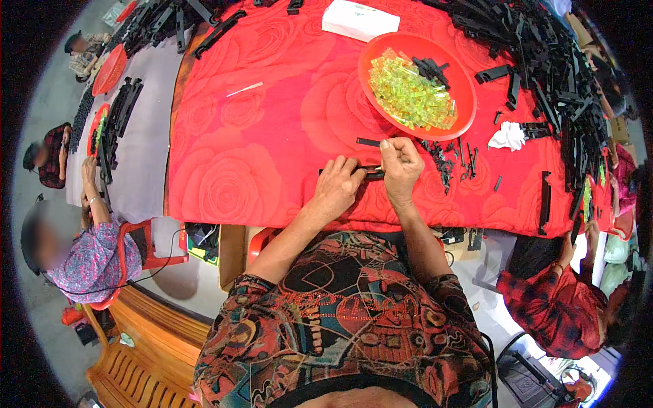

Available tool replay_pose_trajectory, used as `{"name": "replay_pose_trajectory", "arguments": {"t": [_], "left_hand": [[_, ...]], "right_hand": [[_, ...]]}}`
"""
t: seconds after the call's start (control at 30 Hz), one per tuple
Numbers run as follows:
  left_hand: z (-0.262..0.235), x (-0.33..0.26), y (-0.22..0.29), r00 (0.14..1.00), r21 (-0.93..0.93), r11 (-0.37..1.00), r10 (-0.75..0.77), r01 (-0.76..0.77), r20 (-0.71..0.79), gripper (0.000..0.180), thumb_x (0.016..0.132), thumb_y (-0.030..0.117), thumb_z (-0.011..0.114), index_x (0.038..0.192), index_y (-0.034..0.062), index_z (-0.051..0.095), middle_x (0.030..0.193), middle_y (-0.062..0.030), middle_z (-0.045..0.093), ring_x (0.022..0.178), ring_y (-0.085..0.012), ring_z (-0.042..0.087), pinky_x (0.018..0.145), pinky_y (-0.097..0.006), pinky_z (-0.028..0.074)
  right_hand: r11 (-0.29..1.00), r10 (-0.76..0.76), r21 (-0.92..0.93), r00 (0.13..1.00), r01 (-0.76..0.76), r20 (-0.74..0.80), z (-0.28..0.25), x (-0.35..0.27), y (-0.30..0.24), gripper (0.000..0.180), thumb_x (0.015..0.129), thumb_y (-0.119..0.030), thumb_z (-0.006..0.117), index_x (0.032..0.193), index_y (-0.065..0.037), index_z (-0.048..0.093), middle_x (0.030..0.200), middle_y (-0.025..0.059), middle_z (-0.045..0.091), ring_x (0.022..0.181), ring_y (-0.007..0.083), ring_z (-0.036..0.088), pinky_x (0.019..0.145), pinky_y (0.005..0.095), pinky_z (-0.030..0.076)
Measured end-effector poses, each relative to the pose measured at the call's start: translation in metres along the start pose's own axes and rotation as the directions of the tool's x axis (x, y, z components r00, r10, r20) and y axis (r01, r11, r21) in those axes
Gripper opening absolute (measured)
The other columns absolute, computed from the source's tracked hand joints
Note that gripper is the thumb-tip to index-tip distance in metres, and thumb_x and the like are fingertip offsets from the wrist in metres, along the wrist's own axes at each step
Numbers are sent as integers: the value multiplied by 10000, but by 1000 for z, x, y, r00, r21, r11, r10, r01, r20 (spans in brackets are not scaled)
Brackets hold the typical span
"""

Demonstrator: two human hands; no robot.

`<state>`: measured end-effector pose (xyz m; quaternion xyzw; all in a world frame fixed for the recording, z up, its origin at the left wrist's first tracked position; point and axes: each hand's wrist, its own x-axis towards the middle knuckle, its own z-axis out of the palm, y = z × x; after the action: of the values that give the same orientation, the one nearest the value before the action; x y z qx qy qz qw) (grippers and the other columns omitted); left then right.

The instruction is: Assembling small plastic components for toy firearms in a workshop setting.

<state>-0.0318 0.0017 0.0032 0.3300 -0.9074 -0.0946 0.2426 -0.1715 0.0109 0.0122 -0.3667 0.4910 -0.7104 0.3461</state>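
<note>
My left hand [336, 185] rests on the red cloth near its front edge, fingers closed round a long black plastic part [371, 173] that lies across between my hands. Just right of it, my right hand [401, 168] pinches a short, thin black strip [368, 142] between thumb and fingers, its free end pointing left. The strip is held above and apart from the long part. Much of the long part is hidden under my left fingers. Beyond my right hand stands a red plastic bowl [465, 115] holding yellow-green clear pieces [411, 92] and a few black strips [431, 71].
Small black bits [443, 165] lie right of my right hand, near a crumpled white tissue [508, 137]. A big heap of long black parts [537, 54] fills the right side. A white box [359, 20] stands at the back. Other people sit at tables left and right.
</note>
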Motion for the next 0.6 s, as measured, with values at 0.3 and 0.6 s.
{"name": "replay_pose_trajectory", "arguments": {"t": [0.3,0.6], "left_hand": [[0,-2,1,1000,-21,1000,-23,23,20,206,686,81,573,882,38,618,903,-109,535,863,-269,496,703,-377,411],[1,-2,1,1000,-3,1000,-19,19,-9,212,668,62,581,876,45,610,875,-98,525,847,-269,493,696,-380,409]], "right_hand": [[997,-60,-41,998,61,24,20,-11,-6,109,815,-9,614,736,-23,541,610,-89,432,536,-17,327,449,165,266],[988,-129,-77,991,130,19,23,-12,-4,88,817,-17,614,752,-17,555,595,-77,445,530,-8,346,446,167,280]]}}
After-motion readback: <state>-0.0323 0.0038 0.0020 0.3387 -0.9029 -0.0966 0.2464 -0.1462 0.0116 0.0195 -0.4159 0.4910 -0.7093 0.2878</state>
